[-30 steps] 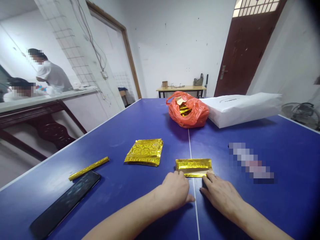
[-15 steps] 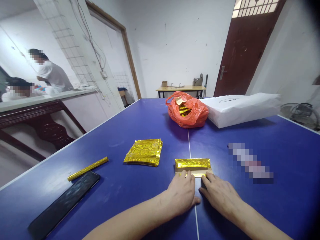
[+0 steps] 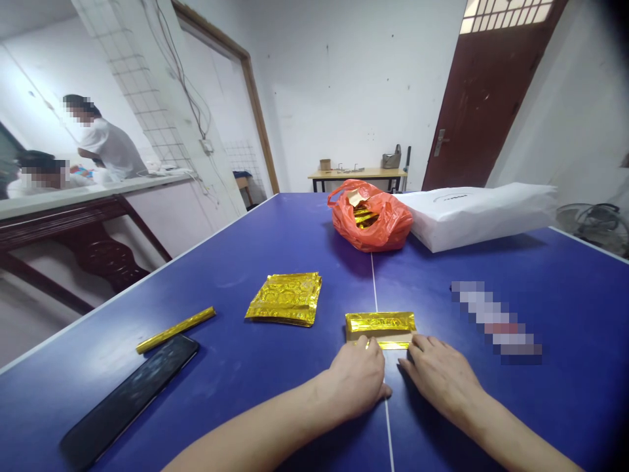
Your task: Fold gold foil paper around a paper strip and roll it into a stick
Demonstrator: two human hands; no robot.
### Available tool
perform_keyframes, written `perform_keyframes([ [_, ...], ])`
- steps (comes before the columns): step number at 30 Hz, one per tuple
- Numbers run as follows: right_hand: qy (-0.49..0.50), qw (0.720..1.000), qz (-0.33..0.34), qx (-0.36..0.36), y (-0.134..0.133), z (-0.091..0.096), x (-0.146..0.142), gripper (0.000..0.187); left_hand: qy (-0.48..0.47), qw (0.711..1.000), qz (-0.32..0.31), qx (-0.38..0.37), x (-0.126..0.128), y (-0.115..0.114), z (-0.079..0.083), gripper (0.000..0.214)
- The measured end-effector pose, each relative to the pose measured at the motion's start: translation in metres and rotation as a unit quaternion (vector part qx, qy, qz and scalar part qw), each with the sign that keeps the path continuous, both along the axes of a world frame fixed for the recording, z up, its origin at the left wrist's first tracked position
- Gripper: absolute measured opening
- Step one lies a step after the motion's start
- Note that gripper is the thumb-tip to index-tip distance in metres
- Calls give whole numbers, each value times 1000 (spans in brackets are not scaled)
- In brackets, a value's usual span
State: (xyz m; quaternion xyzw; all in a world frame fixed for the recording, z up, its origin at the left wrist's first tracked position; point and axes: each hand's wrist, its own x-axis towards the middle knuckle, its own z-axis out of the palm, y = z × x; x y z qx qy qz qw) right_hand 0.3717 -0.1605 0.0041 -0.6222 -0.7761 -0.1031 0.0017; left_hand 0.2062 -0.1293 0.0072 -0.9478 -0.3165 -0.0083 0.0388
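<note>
from the head view, the left hand point(image 3: 356, 380) lay open and palm down, its fingers point(image 3: 363, 344) resting on the near edge of a folded strip of gold foil paper point(image 3: 379, 322), which sat directly ahead of the hands. the right hand point(image 3: 439, 380) lay open and flat too, close to the strip's right end, though i could not tell whether it touched. neither hand was clenched or grasping. the strip's long axis ran crosswise, left to right, over the white centre line point(image 3: 374, 295) of a blue table tennis table point(image 3: 304, 242). its gold band was folded over, while a pale band point(image 3: 388, 338) stayed uncovered along the near side, so the fold looked unfinished. ahead and left of the left hand lay a flat stack of gold foil pieces point(image 3: 285, 299), and further left lay a rolled gold foil stick point(image 3: 175, 330) and a black phone point(image 3: 128, 393). farther ahead of the hands sat an orange plastic bag point(image 3: 368, 219) holding more gold foil, beside a white paper bag point(image 3: 472, 213).
</note>
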Motion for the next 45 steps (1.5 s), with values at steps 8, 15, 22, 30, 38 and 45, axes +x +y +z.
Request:
perform_keyframes([
  [8,126,976,168,61,-4,-32,-7,41,-6,1000,-11,3,2,-2,-2,50],
  [15,172,973,156,-12,-2,-33,-9,42,-5,1000,-10,-19,0,-3,4,52],
  [22,139,986,56,-73,-4,-6,-8,23,0,1000,-2,-13,-2,-1,3,47],
  [30,61,989,-52,-122,-1,19,3,25,-7,999,22,-32,-5,-3,6,51],
  [38,119,988,88,-35,-4,-1,-3,39,5,1000,16,-11,-2,-4,5,49],
  [45,158,972,131,-111,-3,-26,-7,51,8,1000,5,3,-1,-4,2,52],
])
